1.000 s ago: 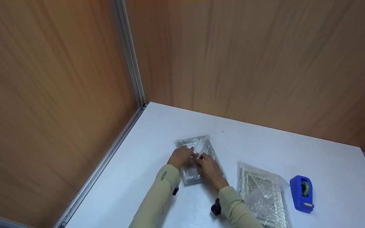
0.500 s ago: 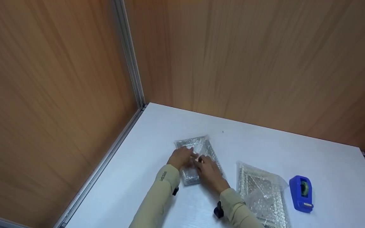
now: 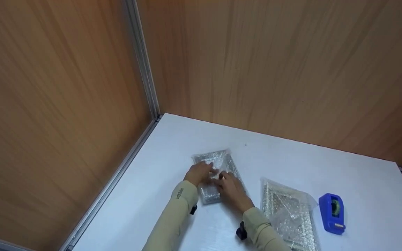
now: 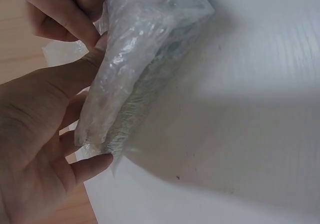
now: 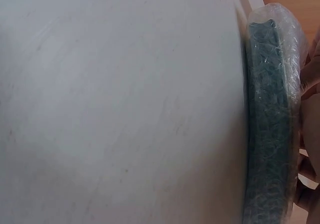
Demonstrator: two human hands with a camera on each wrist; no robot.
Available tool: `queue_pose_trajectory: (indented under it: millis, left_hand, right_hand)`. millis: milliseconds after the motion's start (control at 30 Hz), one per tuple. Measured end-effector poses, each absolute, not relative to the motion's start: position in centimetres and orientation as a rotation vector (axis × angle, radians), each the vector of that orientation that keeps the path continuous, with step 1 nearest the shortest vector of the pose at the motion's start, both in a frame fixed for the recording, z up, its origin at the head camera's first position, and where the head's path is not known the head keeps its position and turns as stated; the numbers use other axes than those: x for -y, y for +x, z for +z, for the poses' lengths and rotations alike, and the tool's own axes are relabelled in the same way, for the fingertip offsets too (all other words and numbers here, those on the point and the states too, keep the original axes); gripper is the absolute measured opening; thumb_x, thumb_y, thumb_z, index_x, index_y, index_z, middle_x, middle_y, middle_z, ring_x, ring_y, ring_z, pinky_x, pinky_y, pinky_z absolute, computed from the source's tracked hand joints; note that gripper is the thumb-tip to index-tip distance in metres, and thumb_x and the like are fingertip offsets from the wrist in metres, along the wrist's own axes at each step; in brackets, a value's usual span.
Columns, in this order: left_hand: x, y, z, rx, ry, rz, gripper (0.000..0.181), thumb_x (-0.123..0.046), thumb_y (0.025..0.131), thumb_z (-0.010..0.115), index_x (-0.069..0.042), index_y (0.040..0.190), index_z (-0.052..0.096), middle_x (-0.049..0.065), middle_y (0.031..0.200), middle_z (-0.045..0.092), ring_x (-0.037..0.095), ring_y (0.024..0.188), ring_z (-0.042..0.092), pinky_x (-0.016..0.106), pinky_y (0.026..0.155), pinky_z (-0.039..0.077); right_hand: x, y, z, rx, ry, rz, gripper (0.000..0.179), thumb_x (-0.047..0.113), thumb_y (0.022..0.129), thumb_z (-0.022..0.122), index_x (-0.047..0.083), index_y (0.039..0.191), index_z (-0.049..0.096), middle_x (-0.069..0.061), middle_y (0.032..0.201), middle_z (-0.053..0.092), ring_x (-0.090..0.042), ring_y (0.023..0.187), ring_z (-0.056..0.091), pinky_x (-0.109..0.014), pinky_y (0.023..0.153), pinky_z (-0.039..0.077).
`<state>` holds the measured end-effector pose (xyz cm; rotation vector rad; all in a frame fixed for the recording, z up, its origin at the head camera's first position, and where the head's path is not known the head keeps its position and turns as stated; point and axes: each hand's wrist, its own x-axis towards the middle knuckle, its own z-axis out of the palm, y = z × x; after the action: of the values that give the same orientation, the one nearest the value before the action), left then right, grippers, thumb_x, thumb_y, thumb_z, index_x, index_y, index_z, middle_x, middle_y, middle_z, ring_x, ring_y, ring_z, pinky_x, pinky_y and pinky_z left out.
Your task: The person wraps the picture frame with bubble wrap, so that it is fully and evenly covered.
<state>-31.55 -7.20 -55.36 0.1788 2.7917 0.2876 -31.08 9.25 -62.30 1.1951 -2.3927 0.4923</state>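
A flat, rectangular package in clear bubble wrap [image 3: 210, 194] lies on the white table, with a dark edge showing through in the right wrist view. My left hand [image 3: 199, 173] rests on its left part. In the left wrist view, the left thumb [image 4: 82, 71] presses the wrap [image 4: 132, 38] and the fingers are spread along one end. Close to that thumb, my right hand [image 3: 233, 190] touches the top of the wrap, some fingers bent. Whether anything is pinched in the right fingers is hidden.
A second bubble-wrapped frame [image 3: 270, 200] with a loose flap lies right of the right forearm. Farther right stands a blue tape dispenser [image 3: 328, 212] with a roll. Wooden panels [image 3: 274, 69] rise at the table's back and left.
My right hand has shifted slightly toward me and right, its fingertips drawing a little away from the left fingers. The left hand and both packages stay in place.
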Motion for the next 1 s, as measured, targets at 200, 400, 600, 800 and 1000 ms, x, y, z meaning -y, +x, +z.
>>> queue_pose_trajectory:
  millis: [200, 400, 600, 800, 1000]
  left_hand:
    - [7.3, -31.6, -54.9, -2.739, 0.149, 0.272, 0.063, -0.035, 0.086, 0.063, -0.024, 0.142, 0.036, 0.003, 0.145, 0.037, 0.025, 0.134, 0.029, 0.043, 0.109, 0.027]
    - [7.7, -31.5, -54.6, -2.698, 0.076, 0.373, 0.061, -0.032, 0.085, 0.064, -0.031, 0.140, 0.037, 0.000, 0.148, 0.031, 0.025, 0.138, 0.022, 0.048, 0.110, 0.021]
    - [8.0, -31.3, -54.0, -2.638, -0.006, 0.473, 0.056, -0.022, 0.085, 0.065, -0.041, 0.133, 0.045, -0.003, 0.149, 0.029, 0.026, 0.138, 0.020, 0.052, 0.109, 0.021]
    - [8.1, -31.2, -54.0, -2.635, 0.007, 0.481, 0.051, -0.019, 0.087, 0.062, -0.041, 0.131, 0.048, -0.003, 0.150, 0.026, 0.026, 0.139, 0.018, 0.053, 0.109, 0.019]
    - [8.2, -31.2, -54.0, -2.643, 0.063, 0.450, 0.053, -0.020, 0.086, 0.062, -0.039, 0.133, 0.046, -0.007, 0.151, 0.025, 0.025, 0.140, 0.015, 0.053, 0.109, 0.020]
  right_hand:
    - [-9.2, -31.1, -62.2, 2.432, 1.172, 0.578, 0.023, 0.006, 0.080, 0.065, 0.018, 0.097, 0.074, -0.006, 0.094, 0.057, -0.018, 0.079, 0.049, -0.029, 0.061, 0.045]
    - [-8.8, -30.7, -61.9, 2.491, 1.133, 0.653, 0.028, 0.006, 0.081, 0.064, 0.018, 0.105, 0.071, -0.007, 0.097, 0.058, -0.018, 0.081, 0.048, -0.030, 0.064, 0.044]
    - [-8.3, -29.9, -61.7, 2.545, 1.066, 0.750, 0.023, 0.009, 0.084, 0.065, 0.014, 0.106, 0.071, -0.008, 0.098, 0.057, -0.020, 0.083, 0.049, -0.034, 0.069, 0.044]
    - [-8.1, -29.5, -61.5, 2.592, 0.995, 0.779, 0.024, 0.009, 0.087, 0.060, 0.015, 0.108, 0.070, -0.008, 0.101, 0.058, -0.023, 0.090, 0.050, -0.039, 0.078, 0.043]
    - [-8.1, -29.1, -61.4, 2.577, 0.970, 0.791, 0.020, 0.012, 0.090, 0.057, 0.015, 0.105, 0.070, -0.007, 0.100, 0.058, -0.024, 0.092, 0.050, -0.042, 0.081, 0.041]
